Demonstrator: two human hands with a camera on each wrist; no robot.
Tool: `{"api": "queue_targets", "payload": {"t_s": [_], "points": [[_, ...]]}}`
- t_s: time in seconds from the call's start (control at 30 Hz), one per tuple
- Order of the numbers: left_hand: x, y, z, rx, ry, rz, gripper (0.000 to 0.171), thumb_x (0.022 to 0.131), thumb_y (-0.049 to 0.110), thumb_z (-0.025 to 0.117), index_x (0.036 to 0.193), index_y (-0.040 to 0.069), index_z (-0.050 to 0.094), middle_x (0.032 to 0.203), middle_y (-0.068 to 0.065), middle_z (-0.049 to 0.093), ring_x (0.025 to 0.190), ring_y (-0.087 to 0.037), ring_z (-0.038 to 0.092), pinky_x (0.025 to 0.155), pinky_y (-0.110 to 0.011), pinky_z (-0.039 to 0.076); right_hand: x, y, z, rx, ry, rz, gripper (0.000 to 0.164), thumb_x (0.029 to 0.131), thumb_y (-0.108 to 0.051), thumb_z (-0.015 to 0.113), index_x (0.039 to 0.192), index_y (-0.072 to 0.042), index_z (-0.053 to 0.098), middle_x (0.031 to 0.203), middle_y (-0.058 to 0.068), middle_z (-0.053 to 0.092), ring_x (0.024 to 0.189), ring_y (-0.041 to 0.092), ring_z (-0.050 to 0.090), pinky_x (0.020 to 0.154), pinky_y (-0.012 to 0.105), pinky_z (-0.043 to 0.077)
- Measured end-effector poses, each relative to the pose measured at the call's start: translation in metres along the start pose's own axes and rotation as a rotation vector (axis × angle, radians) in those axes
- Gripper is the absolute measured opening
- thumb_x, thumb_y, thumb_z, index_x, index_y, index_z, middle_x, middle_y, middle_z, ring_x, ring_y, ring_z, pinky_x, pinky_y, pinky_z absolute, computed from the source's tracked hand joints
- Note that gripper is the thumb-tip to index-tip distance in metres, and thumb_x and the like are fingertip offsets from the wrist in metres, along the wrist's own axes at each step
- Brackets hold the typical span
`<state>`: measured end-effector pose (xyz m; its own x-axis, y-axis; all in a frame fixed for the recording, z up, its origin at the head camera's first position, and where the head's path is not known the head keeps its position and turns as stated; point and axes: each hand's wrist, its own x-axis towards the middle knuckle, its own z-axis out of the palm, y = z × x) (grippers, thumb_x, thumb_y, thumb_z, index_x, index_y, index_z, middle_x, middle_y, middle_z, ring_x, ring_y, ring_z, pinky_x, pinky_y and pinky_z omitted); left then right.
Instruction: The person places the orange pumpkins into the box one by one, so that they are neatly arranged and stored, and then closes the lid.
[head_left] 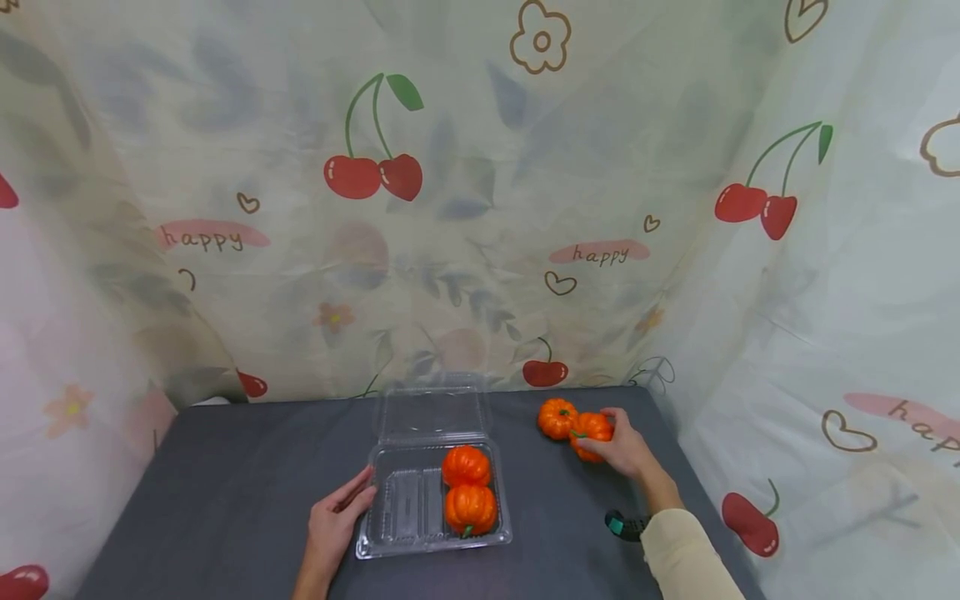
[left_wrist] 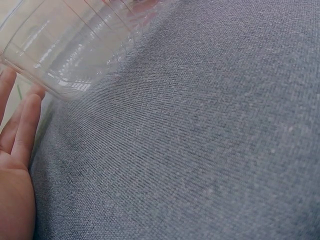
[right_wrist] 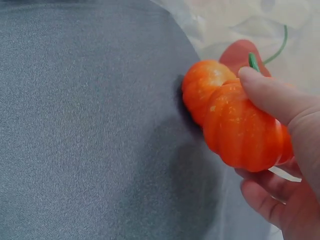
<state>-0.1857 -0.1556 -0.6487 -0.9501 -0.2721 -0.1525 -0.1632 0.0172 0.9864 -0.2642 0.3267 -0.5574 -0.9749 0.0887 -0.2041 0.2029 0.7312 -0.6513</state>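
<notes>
My right hand (head_left: 626, 446) grips a small orange pumpkin (right_wrist: 242, 127) with a green stem. In the right wrist view its thumb lies over the top by the stem, and the other fingers curl round the underside. Just behind sits another orange pumpkin (head_left: 557, 418), overlapped by the held one. My left hand (head_left: 336, 517) is at the left side of a clear plastic clamshell box (head_left: 408, 546). Its straight fingers (left_wrist: 27, 125) touch the rim. Inside the box's right half lie two more pumpkins, one at the back (head_left: 467, 466) and one in front (head_left: 471, 509).
The box's clear lid (head_left: 433, 414) is folded back towards the rear curtain (head_left: 450, 250). A black strap-like item with a green patch (head_left: 617, 525) lies by the right forearm. Dark grey cloth covers the table (head_left: 240, 483), and printed curtains enclose its back and sides.
</notes>
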Motion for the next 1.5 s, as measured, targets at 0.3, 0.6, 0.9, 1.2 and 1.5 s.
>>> {"api": "queue_targets", "payload": {"t_s": [0.3, 0.6, 0.9, 1.2, 1.5], "points": [[0.001, -0.002, 0.000, -0.004, -0.003, -0.005, 0.043, 0.088, 0.018, 0.081, 0.131, 0.014, 0.071, 0.131, -0.003, 0.071, 0.101, 0.012, 0.068, 0.082, -0.014, 0.059, -0.005, -0.014, 0.002, -0.003, 0.049, -0.108, 0.086, 0.093, -0.060, 0.066, 0.156, -0.013, 0.032, 0.148, 0.023, 0.052, 0.122, 0.036, 0.058, 0.105, 0.054, 0.050], [0.000, 0.000, 0.000, 0.006, 0.000, 0.003, 0.044, 0.088, 0.019, 0.081, 0.130, 0.014, 0.071, 0.131, -0.004, 0.070, 0.101, 0.013, 0.067, 0.082, -0.013, 0.058, -0.011, -0.035, 0.003, -0.056, 0.088, -0.240, 0.073, 0.096, -0.056, 0.064, 0.155, -0.018, 0.043, 0.132, 0.018, 0.056, 0.111, 0.031, 0.055, 0.096, 0.046, 0.050], [0.000, 0.001, -0.001, 0.012, -0.019, -0.013, 0.045, 0.089, 0.021, 0.081, 0.132, 0.015, 0.070, 0.134, -0.005, 0.069, 0.101, 0.012, 0.067, 0.082, -0.013, 0.058, -0.018, -0.058, 0.007, -0.058, 0.096, -0.270, 0.070, 0.097, -0.056, 0.062, 0.155, -0.022, 0.043, 0.126, 0.015, 0.055, 0.105, 0.027, 0.054, 0.088, 0.039, 0.049], [-0.001, 0.001, -0.003, -0.001, -0.028, -0.003, 0.044, 0.090, 0.025, 0.080, 0.131, 0.015, 0.071, 0.129, 0.004, 0.072, 0.098, 0.007, 0.071, 0.081, -0.015, 0.059, -0.022, -0.076, 0.014, -0.016, 0.070, -0.317, 0.070, 0.098, -0.059, 0.058, 0.157, -0.026, 0.039, 0.135, 0.013, 0.052, 0.112, 0.029, 0.055, 0.090, 0.043, 0.053], [0.000, 0.001, -0.003, -0.010, -0.038, -0.007, 0.043, 0.090, 0.021, 0.078, 0.132, 0.013, 0.070, 0.132, -0.002, 0.070, 0.098, 0.005, 0.072, 0.081, -0.016, 0.060, -0.029, -0.094, 0.018, 0.006, 0.055, -0.385, 0.064, 0.100, -0.052, 0.060, 0.156, -0.030, 0.040, 0.141, 0.012, 0.050, 0.115, 0.030, 0.055, 0.092, 0.043, 0.053]]}}
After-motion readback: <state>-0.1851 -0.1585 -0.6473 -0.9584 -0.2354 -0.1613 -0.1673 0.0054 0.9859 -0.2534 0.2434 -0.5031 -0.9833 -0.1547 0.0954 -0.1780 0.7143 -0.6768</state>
